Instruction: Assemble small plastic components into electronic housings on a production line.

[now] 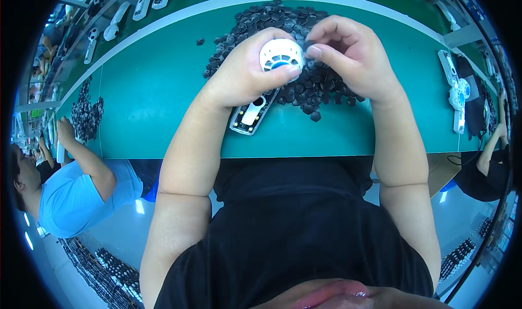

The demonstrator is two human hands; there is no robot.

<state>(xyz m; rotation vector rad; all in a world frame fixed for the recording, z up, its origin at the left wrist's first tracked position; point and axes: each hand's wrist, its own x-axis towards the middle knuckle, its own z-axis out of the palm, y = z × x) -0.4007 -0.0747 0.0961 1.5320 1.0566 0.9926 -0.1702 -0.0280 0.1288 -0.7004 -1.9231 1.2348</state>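
Observation:
My left hand (pixel 250 64) is closed around a white handheld device with a round head (pixel 281 54), with my thumb across its face. Dark slots and a blue centre show on that head. Below my palm the device's handle (pixel 253 113) slants down, dark inside with a white part in it. My right hand (pixel 356 56) is beside the head, thumb and forefinger pinched on what looks like a small black piece (pixel 309 45), partly hidden. A large heap of small flat black pieces (pixel 318 88), many of them five-sided, lies under and behind both hands.
A white rail (pixel 206 7) edges the green table (pixel 157 107); more white devices (pixel 144 1) lie beyond it. At the right are similar devices (pixel 459 94). Another black heap (pixel 86 113) is at the left, near a person in a blue shirt (pixel 81 195). Another person sits far right.

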